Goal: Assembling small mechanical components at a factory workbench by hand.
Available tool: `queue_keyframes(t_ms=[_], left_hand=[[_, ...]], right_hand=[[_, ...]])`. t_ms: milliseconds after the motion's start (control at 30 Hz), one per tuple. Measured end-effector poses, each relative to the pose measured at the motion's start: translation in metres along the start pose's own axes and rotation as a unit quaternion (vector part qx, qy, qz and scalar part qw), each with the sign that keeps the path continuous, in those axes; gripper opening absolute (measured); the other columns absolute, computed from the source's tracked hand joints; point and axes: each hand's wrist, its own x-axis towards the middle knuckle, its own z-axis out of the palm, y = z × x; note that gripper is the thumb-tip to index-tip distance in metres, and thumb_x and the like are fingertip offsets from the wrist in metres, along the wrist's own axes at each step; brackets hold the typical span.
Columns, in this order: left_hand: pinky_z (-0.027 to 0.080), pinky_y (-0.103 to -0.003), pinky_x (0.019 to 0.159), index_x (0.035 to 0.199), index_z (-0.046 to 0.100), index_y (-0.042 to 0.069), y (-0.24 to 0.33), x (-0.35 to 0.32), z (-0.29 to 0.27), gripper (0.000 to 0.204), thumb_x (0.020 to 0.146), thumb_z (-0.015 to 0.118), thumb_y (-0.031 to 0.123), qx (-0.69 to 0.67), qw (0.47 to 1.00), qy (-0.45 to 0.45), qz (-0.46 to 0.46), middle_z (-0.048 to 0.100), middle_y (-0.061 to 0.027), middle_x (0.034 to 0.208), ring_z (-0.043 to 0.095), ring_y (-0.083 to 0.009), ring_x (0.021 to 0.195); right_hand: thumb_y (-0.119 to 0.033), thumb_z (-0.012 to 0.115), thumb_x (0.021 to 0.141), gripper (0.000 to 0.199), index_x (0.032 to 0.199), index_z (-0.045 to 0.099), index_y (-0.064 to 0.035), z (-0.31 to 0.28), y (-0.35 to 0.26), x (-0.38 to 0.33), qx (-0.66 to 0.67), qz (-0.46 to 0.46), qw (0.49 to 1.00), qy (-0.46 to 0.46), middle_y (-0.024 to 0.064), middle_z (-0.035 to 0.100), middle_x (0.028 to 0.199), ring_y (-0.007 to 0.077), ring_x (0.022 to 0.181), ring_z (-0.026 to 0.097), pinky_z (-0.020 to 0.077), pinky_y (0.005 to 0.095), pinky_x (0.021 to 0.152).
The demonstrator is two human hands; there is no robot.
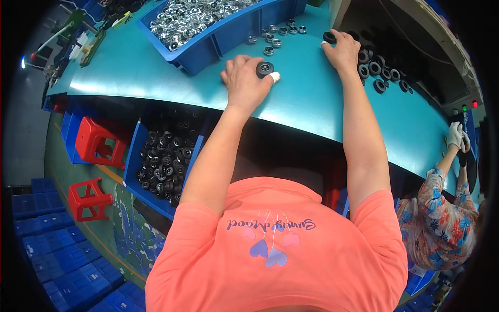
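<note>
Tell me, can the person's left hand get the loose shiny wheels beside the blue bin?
Probably yes: the left hand is close to the loose shiny wheels, and nothing seems to block the way. It holds a black wheel, though, so it may need to let go first.

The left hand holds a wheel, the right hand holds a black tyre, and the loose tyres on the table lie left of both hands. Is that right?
Not quite: in the head view, the loose tyres on the table lie right of both hands. The left hand does hold a wheel, and the right hand a black tyre.
</note>
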Motion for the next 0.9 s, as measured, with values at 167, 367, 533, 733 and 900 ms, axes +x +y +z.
queue_keyframes(t_ms=[167, 367, 533, 733, 900], left_hand=[[0.035, -0.043, 0.100, 0.113, 0.071, 0.013, -0.003, -0.005, -0.004, 0.046, 0.071, 0.084, 0.028, -0.067, 0.992, 0.102, 0.011, 0.059, -0.0083, 0.117, 0.048, -0.0296, 0.116], [0.037, -0.040, 0.094, 0.108, 0.071, 0.015, -0.009, -0.031, -0.031, 0.044, 0.066, 0.085, 0.016, -0.049, 0.974, 0.191, 0.110, 0.059, -0.0036, 0.106, 0.050, -0.0257, 0.106], [0.037, -0.039, 0.093, 0.108, 0.071, 0.014, -0.010, -0.043, -0.037, 0.044, 0.067, 0.086, 0.015, -0.059, 0.973, 0.191, 0.111, 0.060, -0.0038, 0.105, 0.051, -0.0260, 0.104], [0.041, -0.040, 0.093, 0.111, 0.069, 0.009, -0.012, -0.050, -0.048, 0.041, 0.076, 0.084, 0.022, -0.166, 0.971, 0.155, 0.076, 0.060, -0.0062, 0.103, 0.054, -0.0238, 0.098], [0.045, -0.042, 0.092, 0.128, 0.055, -0.002, -0.030, -0.052, -0.068, 0.058, 0.097, 0.061, 0.046, -0.860, 0.479, -0.101, -0.142, 0.058, -0.0107, 0.102, 0.055, -0.0243, 0.094]], right_hand=[[-0.034, 0.069, 0.087, 0.051, 0.135, 0.061, -0.0203, 0.004, 0.002, 0.002, -0.029, -0.001, 0.999, -0.026, 0.0093, 0.054, 0.140, 0.0336, 0.129, 0.047, 0.0433, 0.0468, 0.107], [-0.033, 0.069, 0.088, 0.049, 0.134, 0.062, -0.0186, 0.010, 0.004, 0.002, -0.035, 0.015, 0.999, -0.014, 0.0101, 0.056, 0.135, 0.0337, 0.126, 0.051, 0.0438, 0.0472, 0.106], [-0.035, 0.070, 0.087, 0.049, 0.132, 0.063, -0.0178, 0.007, -0.001, 0.001, -0.046, 0.025, 0.998, -0.021, 0.0092, 0.056, 0.135, 0.0321, 0.127, 0.049, 0.0444, 0.0468, 0.105], [-0.036, 0.069, 0.087, 0.039, 0.122, 0.068, -0.0181, 0.005, -0.003, -0.003, -0.030, -0.011, 0.999, -0.010, 0.0068, 0.060, 0.130, 0.0315, 0.124, 0.052, 0.0451, 0.0477, 0.102], [-0.035, 0.068, 0.088, 0.033, 0.115, 0.069, -0.0178, 0.008, 0.003, 0.001, -0.016, -0.012, 1.000, -0.024, 0.0079, 0.063, 0.124, 0.0319, 0.121, 0.054, 0.0444, 0.0493, 0.101]])
